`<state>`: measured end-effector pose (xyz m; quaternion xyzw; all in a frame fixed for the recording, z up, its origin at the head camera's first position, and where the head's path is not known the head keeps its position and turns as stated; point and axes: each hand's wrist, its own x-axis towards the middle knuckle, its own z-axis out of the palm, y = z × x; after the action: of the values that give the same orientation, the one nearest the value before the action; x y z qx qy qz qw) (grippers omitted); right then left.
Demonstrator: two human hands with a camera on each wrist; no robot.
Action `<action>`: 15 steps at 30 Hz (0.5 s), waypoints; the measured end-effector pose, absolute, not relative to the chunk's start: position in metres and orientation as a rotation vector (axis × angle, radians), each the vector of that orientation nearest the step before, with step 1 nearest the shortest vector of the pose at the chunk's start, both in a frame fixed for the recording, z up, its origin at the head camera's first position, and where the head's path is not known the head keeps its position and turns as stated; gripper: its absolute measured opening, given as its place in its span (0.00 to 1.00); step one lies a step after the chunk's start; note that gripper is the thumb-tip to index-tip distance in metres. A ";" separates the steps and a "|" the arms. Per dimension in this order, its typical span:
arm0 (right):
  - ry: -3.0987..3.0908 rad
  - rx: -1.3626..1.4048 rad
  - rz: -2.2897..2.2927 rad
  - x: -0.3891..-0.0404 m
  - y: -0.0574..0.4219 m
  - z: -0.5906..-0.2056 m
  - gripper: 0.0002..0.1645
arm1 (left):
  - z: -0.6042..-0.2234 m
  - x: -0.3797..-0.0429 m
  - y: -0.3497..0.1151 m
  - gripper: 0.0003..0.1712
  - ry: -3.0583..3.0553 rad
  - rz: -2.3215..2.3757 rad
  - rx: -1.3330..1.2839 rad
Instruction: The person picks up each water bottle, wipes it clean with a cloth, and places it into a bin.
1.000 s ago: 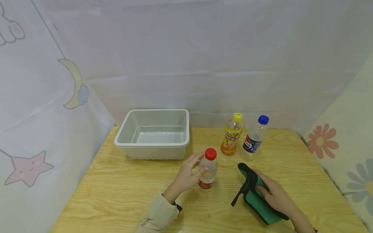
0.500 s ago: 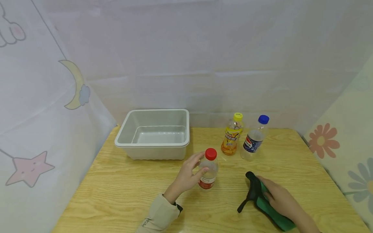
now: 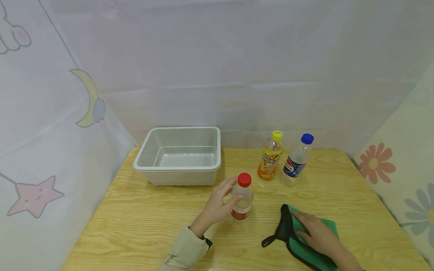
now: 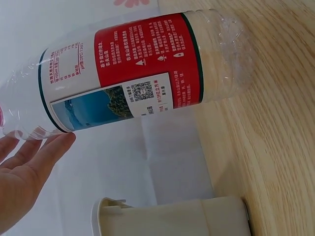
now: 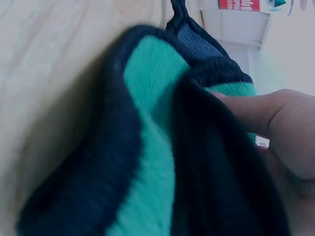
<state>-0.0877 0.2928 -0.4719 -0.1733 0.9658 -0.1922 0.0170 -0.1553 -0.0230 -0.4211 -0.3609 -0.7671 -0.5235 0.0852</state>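
My left hand (image 3: 217,203) holds a clear plastic water bottle (image 3: 240,205) with a red cap. It stands upright on the wooden table, its label red and white. In the left wrist view the fingers (image 4: 51,152) lie along the upper part of the bottle (image 4: 147,64). To the right, my right hand (image 3: 318,233) grips a green cloth (image 3: 303,250) with black edging and a black loop, low over the table. The right wrist view shows the thumb and fingers at a fold of the cloth (image 5: 152,66).
A grey-white plastic tub (image 3: 183,177) stands at the back left of the table (image 3: 145,226). At the back right are an orange-labelled bottle (image 3: 269,160) with a yellow cap and a Pepsi bottle (image 3: 294,165) with a blue cap. A fabric wall (image 3: 237,75) rises behind.
The green cloth first shifted right and folded narrow, then came back left and spread flatter under my right hand. My left hand keeps its place at the bottle.
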 end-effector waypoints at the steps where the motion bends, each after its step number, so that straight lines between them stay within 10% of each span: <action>1: 3.001 -0.535 -0.576 -0.087 0.292 -0.474 0.35 | -0.421 -0.155 -0.024 0.28 -2.280 -1.561 -1.078; 15: 2.875 -0.585 -0.946 -0.100 0.273 -0.460 0.34 | -0.412 -0.151 -0.047 0.28 -2.274 -1.551 -1.001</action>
<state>-0.1000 0.2727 -0.4597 -0.1896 0.9322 -0.3069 0.0295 -0.1508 -0.0466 -0.4125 -0.3399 -0.7719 -0.5266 0.1062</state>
